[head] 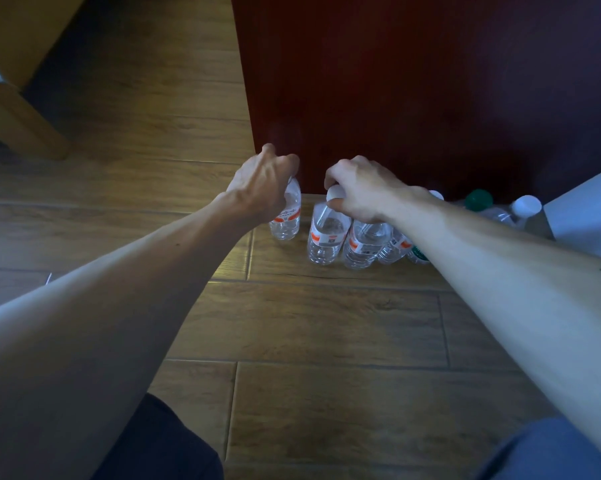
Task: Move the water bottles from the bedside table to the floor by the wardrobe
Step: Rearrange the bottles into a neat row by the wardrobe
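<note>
"So, what do we have nearest us?"

"Closest in, two bare forearms stretch forward over a wooden plank floor [326,323]."

"And the hands?"

"The left hand [264,183] is curled over the top of a clear water bottle [287,221], which stands a little apart at the left end. The right hand [357,194] pinches the white cap of a second bottle [326,237]. That one stands just beside a row of bottles [364,245] running off to the right, some hidden under the arm."

"Where is all this?"

"On the floor at the foot of a dark red wardrobe [413,81], which rises just behind the row."

"Which step do we judge this to be?"

"Setting down. Both bottles look upright on the boards — though we cannot tell whether their bases rest fully."

"And next?"

"We would say: loosen both grips and lift straight up, without nudging the neighbours — then go back for any bottles left on the bedside table, which we cannot see from here."
</note>
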`<state>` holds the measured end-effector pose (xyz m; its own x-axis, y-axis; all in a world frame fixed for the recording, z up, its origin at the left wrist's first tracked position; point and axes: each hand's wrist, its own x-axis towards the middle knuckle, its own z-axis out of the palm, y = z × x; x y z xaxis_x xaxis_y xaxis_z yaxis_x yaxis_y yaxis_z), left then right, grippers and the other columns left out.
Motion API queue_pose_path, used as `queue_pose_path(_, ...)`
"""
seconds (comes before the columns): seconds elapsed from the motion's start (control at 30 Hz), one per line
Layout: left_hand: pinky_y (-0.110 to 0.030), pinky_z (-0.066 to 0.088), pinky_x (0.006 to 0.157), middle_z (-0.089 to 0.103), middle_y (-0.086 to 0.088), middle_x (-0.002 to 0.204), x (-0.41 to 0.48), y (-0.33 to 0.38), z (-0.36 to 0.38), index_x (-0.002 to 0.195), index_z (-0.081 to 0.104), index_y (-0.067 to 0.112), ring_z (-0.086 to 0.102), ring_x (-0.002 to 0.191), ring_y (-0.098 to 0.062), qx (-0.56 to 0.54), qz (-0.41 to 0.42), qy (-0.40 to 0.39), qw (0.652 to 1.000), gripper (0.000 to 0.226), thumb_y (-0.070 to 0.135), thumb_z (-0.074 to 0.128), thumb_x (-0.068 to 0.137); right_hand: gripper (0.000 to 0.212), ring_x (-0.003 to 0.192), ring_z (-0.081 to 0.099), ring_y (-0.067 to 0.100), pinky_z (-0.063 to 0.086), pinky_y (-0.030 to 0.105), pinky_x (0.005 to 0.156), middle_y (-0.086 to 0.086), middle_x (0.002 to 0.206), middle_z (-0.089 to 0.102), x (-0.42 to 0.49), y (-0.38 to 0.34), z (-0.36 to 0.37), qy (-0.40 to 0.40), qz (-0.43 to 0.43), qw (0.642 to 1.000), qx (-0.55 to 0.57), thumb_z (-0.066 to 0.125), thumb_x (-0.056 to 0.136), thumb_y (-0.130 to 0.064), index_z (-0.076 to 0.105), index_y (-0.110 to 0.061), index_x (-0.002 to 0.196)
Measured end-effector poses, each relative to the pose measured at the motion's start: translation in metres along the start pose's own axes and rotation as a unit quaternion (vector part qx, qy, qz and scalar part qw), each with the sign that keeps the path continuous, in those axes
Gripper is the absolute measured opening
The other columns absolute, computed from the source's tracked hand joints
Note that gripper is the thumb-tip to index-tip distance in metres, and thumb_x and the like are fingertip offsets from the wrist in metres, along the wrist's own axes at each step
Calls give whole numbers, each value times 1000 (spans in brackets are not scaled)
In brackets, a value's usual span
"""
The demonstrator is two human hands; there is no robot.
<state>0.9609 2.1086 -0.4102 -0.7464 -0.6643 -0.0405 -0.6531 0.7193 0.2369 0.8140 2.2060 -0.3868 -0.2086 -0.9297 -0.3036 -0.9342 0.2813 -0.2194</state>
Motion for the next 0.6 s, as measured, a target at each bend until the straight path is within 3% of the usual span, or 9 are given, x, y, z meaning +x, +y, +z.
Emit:
queue_pose_path(0.33, -33, 40, 67, 47, -16, 111, 6, -5, 4, 115, 63, 13, 56, 94, -37, -43, -16, 6, 999, 50, -19, 52, 79, 30, 110, 60, 29, 54, 45, 90, 9, 127, 59, -2, 7, -2, -11, -27, 1000, 3, 60, 95, -17, 59, -17, 125)
queue_pose_path(0.6, -31, 36, 68, 48, -15, 112, 6, -5, 7, 117, 63, 13, 56, 97, -36, -44, -12, 15, 999, 51, -19, 51, 79, 42, 113, 57, 24, 52, 37, 88, 5, 122, 59, 2, 1, -7, 8, -52, 998, 24, 57, 89, 3, 59, -14, 127)
